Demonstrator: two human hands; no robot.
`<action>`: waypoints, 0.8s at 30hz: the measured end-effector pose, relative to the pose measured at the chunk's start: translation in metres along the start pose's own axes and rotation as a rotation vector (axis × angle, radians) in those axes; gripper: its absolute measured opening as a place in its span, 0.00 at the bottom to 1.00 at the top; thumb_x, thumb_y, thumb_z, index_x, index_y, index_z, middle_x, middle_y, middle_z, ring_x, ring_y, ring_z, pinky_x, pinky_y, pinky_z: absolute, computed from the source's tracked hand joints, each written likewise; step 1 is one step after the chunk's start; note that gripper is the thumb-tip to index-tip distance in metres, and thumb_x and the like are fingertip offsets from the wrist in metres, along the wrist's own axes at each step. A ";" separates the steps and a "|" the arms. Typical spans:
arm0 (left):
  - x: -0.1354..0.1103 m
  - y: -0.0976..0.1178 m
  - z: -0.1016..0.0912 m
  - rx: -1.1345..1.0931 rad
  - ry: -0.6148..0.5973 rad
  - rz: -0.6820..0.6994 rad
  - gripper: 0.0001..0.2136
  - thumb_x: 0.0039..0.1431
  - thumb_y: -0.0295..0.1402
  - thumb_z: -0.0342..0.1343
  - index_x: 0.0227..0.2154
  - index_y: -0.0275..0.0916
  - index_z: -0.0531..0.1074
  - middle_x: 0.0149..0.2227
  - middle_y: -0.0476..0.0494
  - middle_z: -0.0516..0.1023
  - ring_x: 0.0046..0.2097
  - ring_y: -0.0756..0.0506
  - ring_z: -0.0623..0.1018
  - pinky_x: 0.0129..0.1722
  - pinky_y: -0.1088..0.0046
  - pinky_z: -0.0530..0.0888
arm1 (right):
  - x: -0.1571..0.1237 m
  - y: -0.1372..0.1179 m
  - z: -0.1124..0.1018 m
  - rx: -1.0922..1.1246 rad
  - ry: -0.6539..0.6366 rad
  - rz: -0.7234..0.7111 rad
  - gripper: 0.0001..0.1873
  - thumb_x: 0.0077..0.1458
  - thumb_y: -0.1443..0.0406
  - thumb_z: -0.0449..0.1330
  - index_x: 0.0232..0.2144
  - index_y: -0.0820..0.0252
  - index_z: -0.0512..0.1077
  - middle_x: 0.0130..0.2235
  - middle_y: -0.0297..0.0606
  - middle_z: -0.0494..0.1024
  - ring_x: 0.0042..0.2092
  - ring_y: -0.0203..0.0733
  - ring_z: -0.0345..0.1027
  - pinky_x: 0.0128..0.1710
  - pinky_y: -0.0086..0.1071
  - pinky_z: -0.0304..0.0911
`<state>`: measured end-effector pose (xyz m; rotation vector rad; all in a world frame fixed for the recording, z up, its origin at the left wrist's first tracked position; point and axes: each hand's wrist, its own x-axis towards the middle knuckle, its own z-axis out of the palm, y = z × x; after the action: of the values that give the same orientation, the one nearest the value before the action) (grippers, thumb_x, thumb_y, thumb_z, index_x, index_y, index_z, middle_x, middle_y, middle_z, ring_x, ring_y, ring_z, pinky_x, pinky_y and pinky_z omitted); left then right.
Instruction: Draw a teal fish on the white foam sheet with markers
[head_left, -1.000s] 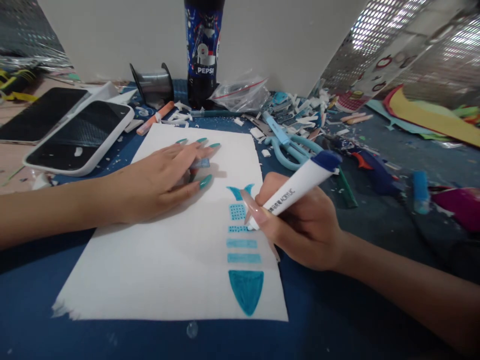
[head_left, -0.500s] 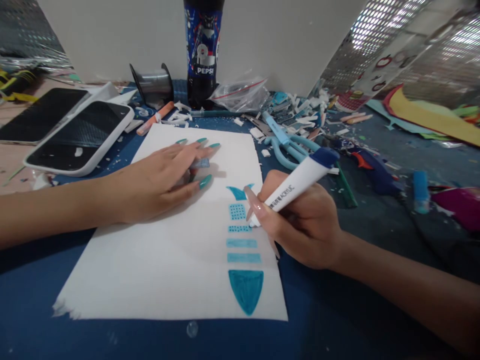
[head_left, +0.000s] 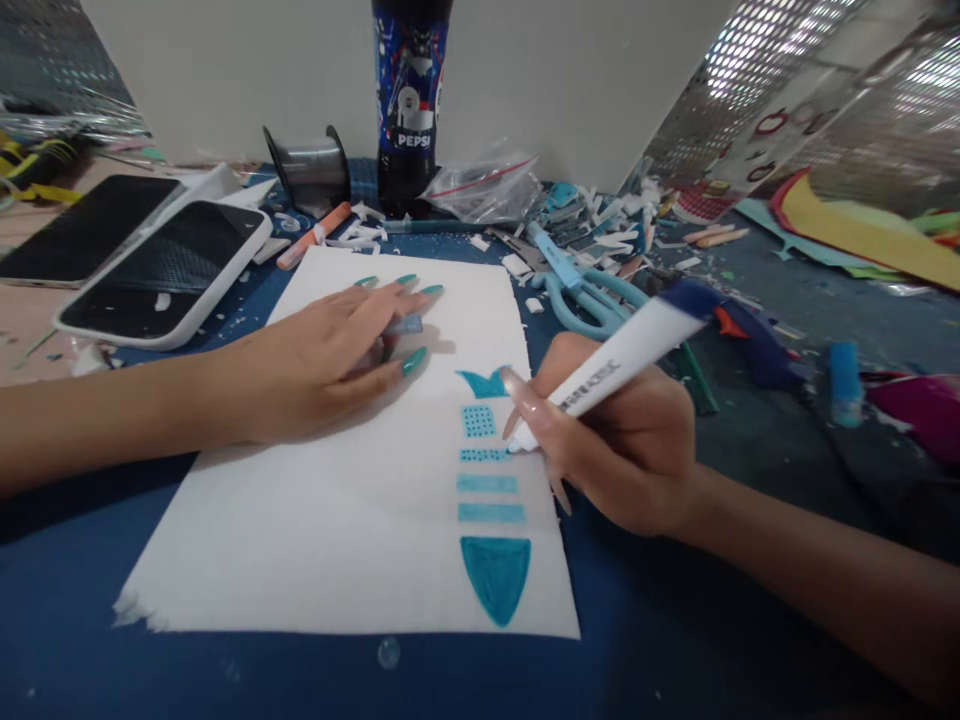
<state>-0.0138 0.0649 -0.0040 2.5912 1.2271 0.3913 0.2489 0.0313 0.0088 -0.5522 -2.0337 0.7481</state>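
My right hand (head_left: 619, 435) is closed around a white acrylic marker (head_left: 622, 365) with a dark blue end. The marker's tip meets the right end of a dotted blue band on the white paper sheet (head_left: 322, 540). The drawing (head_left: 495, 575) on the sheet has a blue tail-like shape, a dotted block, plain light blue bands and a solid blue pointed shape. My left hand (head_left: 330, 365), with green nails, rests on the sheet's upper left. A small translucent bluish piece (head_left: 409, 324) pokes out between its thumb and fingers; the rest is hidden.
Light blue scissors (head_left: 592, 295) lie beyond my right hand among white scraps (head_left: 600, 225). Behind the sheet stand a Pepsi bottle (head_left: 412, 110) and a spool (head_left: 309, 175). Two phones (head_left: 169, 270) lie at left. A blue tool (head_left: 761, 345) with a cord is at right.
The marker tip has shifted slightly right along the dotted band, and the marker leans lower. My left hand stays in place on the sheet. The whole view has shifted slightly.
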 end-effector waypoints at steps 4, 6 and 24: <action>0.001 0.001 -0.001 0.009 0.010 0.033 0.28 0.72 0.47 0.37 0.67 0.37 0.55 0.67 0.38 0.65 0.69 0.38 0.64 0.66 0.56 0.64 | 0.001 -0.002 0.001 0.004 0.058 0.021 0.17 0.60 0.78 0.56 0.21 0.61 0.67 0.26 0.30 0.68 0.23 0.26 0.63 0.20 0.24 0.58; 0.002 0.001 -0.001 0.013 0.018 0.045 0.29 0.72 0.47 0.36 0.67 0.35 0.56 0.67 0.36 0.65 0.68 0.38 0.64 0.67 0.56 0.63 | 0.002 -0.001 0.001 0.027 -0.006 0.035 0.16 0.60 0.77 0.56 0.23 0.60 0.67 0.25 0.28 0.66 0.21 0.26 0.60 0.19 0.25 0.56; 0.006 0.009 -0.006 0.020 -0.046 -0.031 0.33 0.68 0.50 0.34 0.67 0.33 0.56 0.68 0.36 0.63 0.70 0.37 0.61 0.68 0.53 0.61 | 0.004 0.001 -0.003 -0.162 -0.056 -0.040 0.16 0.60 0.74 0.56 0.21 0.57 0.65 0.25 0.30 0.70 0.21 0.29 0.63 0.21 0.28 0.60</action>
<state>-0.0057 0.0643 0.0049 2.5796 1.2609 0.3134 0.2494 0.0353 0.0112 -0.5865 -2.1641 0.5840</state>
